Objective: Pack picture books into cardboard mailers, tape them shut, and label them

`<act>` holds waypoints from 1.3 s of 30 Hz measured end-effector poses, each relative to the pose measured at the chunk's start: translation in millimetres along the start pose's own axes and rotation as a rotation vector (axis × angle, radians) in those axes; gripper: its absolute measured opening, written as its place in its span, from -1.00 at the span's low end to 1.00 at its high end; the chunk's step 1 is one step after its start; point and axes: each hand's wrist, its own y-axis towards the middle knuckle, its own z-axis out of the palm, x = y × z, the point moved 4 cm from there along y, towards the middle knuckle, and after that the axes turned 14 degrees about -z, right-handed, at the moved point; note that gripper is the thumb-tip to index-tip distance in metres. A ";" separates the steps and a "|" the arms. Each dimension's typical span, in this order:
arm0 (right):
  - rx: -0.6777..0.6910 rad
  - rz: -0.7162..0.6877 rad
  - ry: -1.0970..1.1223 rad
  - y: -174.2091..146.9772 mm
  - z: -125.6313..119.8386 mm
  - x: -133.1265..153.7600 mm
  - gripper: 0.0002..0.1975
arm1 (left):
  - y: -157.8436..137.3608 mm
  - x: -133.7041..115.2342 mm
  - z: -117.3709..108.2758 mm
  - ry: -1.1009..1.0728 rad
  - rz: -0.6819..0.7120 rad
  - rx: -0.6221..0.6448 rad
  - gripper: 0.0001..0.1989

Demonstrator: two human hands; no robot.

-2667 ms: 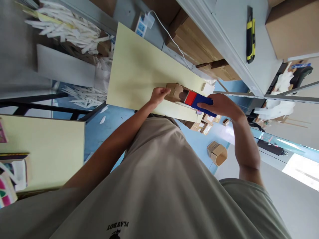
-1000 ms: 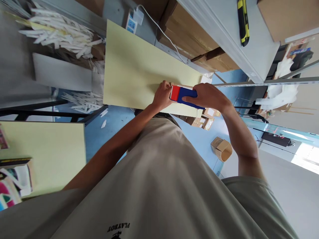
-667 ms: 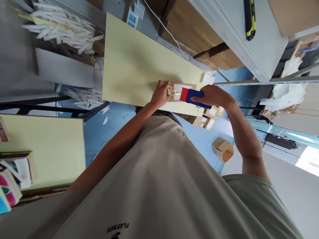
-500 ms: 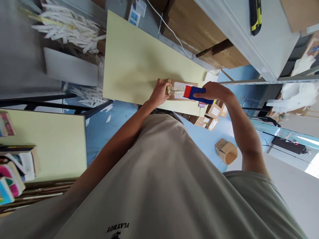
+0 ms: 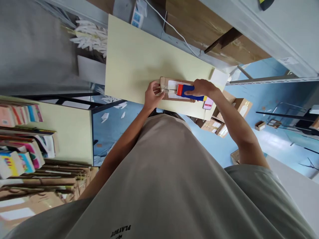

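A small brown cardboard box [image 5: 184,98] lies on the pale yellow table, with a white label and clear tape on top. My left hand [image 5: 151,95] is at the box's left end, its fingers bent against the edge and the thumb at the near corner. In my right hand [image 5: 203,89] is a blue tool [image 5: 186,89] with a red end and a yellow edge. Its red end rests on or just above the label, pointing left; contact is hard to tell. The tool's exact kind does not show.
A phone [image 5: 208,103] lies on the table [image 5: 129,56] right of the box. Large cartons [image 5: 194,23] and a power strip [image 5: 137,17] are beyond its far edge. Books [image 5: 30,146] stack on another table at left. More boxes [image 5: 211,126] sit on the floor at right.
The head view has shifted, showing more books at left. My left fingers have slid from the box's top to its left end. The tool stays over the label in my right hand.
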 end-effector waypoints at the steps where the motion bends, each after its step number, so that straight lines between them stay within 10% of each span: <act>1: -0.010 -0.015 -0.004 2.0 1.7 -1.1 -0.17 | -1.4 0.6 2.9 -0.014 -0.021 -0.053 -0.55; 14: -0.101 -0.280 0.067 6.5 8.3 -17.2 -0.21 | -5.3 0.2 10.7 0.069 -0.012 -0.493 -0.81; 27: -0.026 -0.113 0.042 -59.6 16.6 -161.3 -0.15 | -5.2 -6.1 13.0 0.085 -0.040 -0.529 -0.87; 39: -0.218 -0.042 0.060 -3.9 68.7 -116.3 -0.22 | -5.2 -5.6 12.9 0.117 -0.075 -0.539 -0.83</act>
